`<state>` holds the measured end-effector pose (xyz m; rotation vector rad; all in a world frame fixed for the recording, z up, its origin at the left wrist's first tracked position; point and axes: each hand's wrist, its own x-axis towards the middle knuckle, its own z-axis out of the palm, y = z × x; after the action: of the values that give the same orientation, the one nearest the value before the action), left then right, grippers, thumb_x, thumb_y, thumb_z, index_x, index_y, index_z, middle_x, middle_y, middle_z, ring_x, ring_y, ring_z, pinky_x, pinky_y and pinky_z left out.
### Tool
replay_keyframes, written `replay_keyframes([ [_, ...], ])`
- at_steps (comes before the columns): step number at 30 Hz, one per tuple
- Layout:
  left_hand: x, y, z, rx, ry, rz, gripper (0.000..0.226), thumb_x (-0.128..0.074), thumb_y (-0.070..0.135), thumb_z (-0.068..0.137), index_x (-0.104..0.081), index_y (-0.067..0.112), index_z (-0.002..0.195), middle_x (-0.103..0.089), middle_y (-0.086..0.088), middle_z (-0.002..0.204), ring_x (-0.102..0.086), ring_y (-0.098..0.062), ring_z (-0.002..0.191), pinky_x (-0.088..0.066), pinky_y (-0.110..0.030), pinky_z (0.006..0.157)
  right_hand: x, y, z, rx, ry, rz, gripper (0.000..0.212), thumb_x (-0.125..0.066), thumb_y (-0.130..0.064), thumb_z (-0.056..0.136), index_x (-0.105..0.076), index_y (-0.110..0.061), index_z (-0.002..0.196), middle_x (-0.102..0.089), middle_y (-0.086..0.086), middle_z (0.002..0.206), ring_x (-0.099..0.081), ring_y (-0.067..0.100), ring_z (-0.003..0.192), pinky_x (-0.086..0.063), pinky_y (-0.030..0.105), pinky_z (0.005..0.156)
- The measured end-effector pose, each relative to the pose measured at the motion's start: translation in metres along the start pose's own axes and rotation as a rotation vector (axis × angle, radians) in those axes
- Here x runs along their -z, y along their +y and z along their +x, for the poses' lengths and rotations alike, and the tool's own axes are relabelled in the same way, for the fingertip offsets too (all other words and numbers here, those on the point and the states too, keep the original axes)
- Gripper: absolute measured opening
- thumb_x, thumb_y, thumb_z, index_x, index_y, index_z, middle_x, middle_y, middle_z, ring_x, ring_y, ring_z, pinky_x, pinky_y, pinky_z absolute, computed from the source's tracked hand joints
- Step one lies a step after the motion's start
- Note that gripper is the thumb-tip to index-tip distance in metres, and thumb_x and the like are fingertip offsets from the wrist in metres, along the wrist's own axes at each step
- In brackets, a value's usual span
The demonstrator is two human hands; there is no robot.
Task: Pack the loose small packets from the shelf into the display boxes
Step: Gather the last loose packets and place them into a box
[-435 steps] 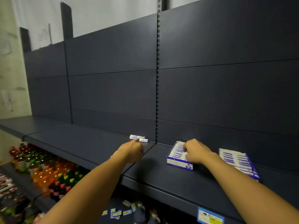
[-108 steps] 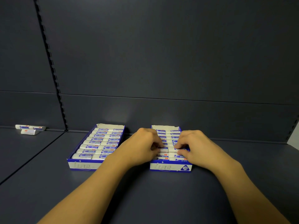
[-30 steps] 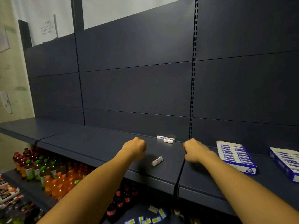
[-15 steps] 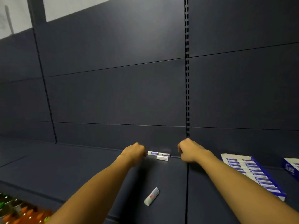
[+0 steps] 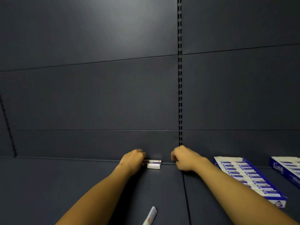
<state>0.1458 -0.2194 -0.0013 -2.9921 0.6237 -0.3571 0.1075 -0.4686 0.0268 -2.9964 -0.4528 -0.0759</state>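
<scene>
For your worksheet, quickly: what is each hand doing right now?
Left hand: fingers curled at a loose packet; grip cannot be told.
Right hand: curled, seemingly holding nothing.

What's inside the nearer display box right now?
The display box shows rows of small packets filling it front to back; anything beneath that top layer is hidden.

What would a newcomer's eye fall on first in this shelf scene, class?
Two bare hands reach to the back wall: the left hand at the small packets there, the right hand curled beside them. To the right lies a blue display box packed with packets. A lone packet lies near the front.
</scene>
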Motion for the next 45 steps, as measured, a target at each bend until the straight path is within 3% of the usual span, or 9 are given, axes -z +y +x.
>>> replay_keyframes([
  [8, -0.007, -0.018, 0.006, -0.090, 0.015, -0.024, 0.031, -0.061, 0.020, 0.097, -0.061, 0.014, 0.128, -0.055, -0.005, 0.128, -0.055, -0.027, 0.116, -0.051, -0.041, 0.090, -0.007, -0.025, 0.017, -0.029, 0.049, -0.015, 0.034, -0.051, 0.002, 0.088, -0.067, -0.017, 0.111, -0.061, 0.007, 0.114, -0.063, 0.028, 0.098, -0.058, 0.041, 0.086],
  [16, -0.012, -0.038, 0.012, -0.049, 0.010, -0.200, 0.022, -0.064, 0.018, 0.095, -0.069, 0.010, 0.115, -0.056, -0.006, 0.124, -0.059, -0.028, 0.108, -0.050, -0.038, 0.091, -0.023, -0.048, 0.037, -0.015, 0.101, -0.049, 0.025, -0.055, -0.002, 0.091, -0.066, -0.016, 0.109, -0.058, 0.004, 0.117, -0.061, 0.027, 0.100, -0.055, 0.041, 0.086],
  [25, -0.004, -0.059, 0.007, -0.058, -0.125, -0.361, 0.027, -0.076, 0.017, 0.085, -0.073, 0.013, 0.112, -0.064, -0.009, 0.118, -0.062, -0.029, 0.106, -0.053, -0.044, 0.094, -0.031, -0.058, 0.056, -0.036, 0.073, 0.017, 0.019, -0.057, -0.005, 0.091, -0.068, -0.013, 0.104, -0.061, 0.004, 0.108, -0.061, 0.022, 0.094, -0.054, 0.034, 0.082],
  [39, 0.020, -0.082, -0.010, -0.163, -0.097, -0.276, 0.026, -0.070, 0.027, 0.092, -0.070, 0.015, 0.115, -0.065, -0.005, 0.117, -0.063, -0.020, 0.100, -0.056, -0.039, 0.090, -0.026, -0.070, 0.061, -0.105, 0.023, 0.000, 0.017, -0.067, -0.011, 0.088, -0.069, -0.015, 0.104, -0.063, 0.006, 0.110, -0.063, 0.024, 0.098, -0.053, 0.032, 0.079],
  [45, 0.043, -0.094, -0.021, -0.179, -0.052, -0.201, 0.023, -0.069, 0.028, 0.090, -0.073, 0.016, 0.110, -0.065, -0.004, 0.110, -0.063, -0.022, 0.094, -0.054, -0.035, 0.078, -0.023, -0.074, 0.059, -0.134, 0.024, 0.021, 0.018, -0.069, -0.009, 0.084, -0.070, -0.014, 0.101, -0.065, 0.006, 0.106, -0.065, 0.024, 0.096, -0.057, 0.035, 0.082],
])
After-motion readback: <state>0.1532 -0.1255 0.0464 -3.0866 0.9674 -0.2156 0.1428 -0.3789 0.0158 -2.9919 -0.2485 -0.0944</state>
